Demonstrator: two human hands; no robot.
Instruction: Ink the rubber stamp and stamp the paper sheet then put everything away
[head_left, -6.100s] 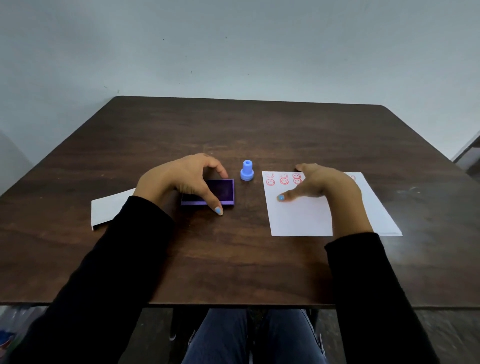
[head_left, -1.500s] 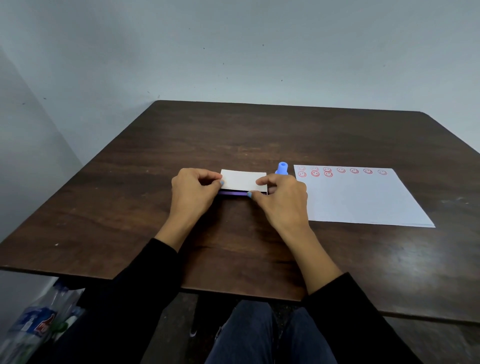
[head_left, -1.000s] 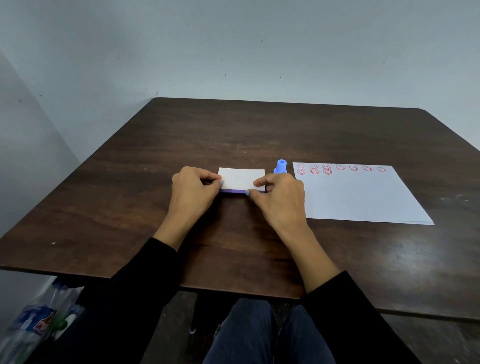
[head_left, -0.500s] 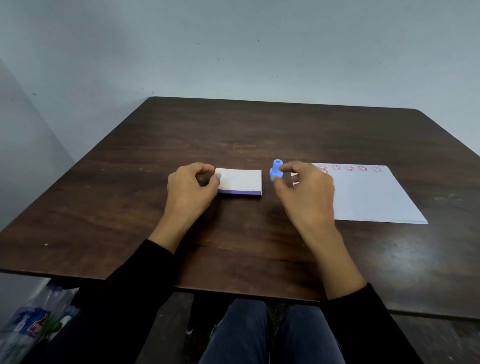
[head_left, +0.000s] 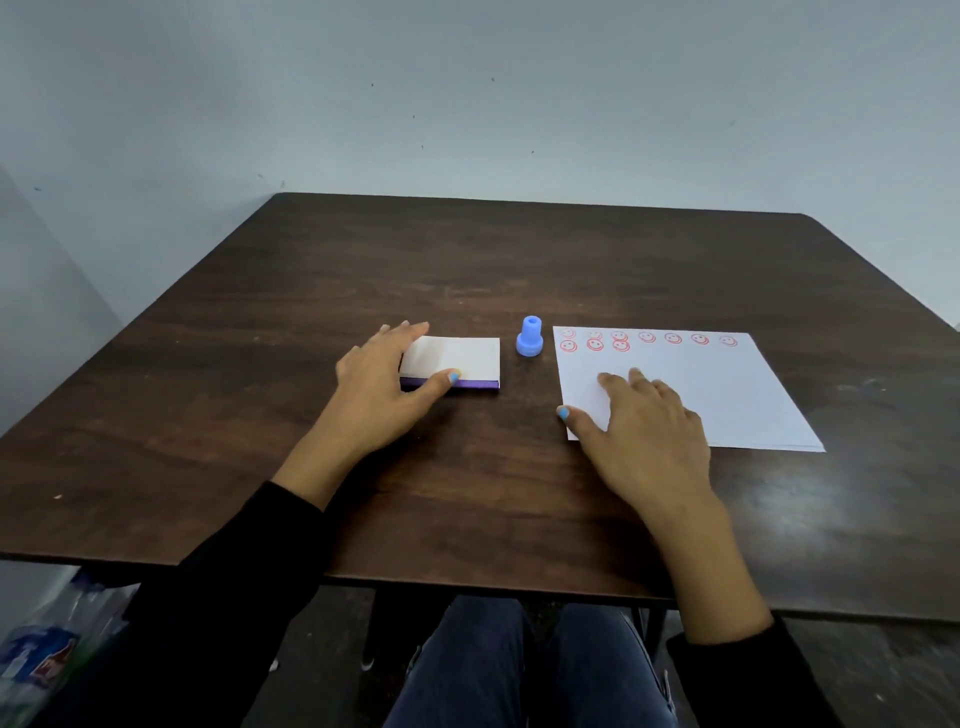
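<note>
The purple ink pad (head_left: 457, 361) lies at the table's middle with its white lid on top. My left hand (head_left: 382, 387) rests against the pad's left end, fingers spread, thumb on its front edge. A small blue rubber stamp (head_left: 529, 337) stands upright between the pad and the paper, touched by neither hand. The white paper sheet (head_left: 717, 387) lies to the right, with several red smiley prints along its far edge. My right hand (head_left: 641, 426) lies flat on the sheet's near left corner, fingers apart, holding nothing.
The dark wooden table (head_left: 467, 260) has its near edge close to my lap. A grey wall stands behind it. Plastic bottles (head_left: 47, 649) lie on the floor at the lower left.
The lid went onto the ink pad, pressed down by both hands. My right hand then left the pad, passed the stamp and settled flat on the paper. My left hand opened beside the pad.
</note>
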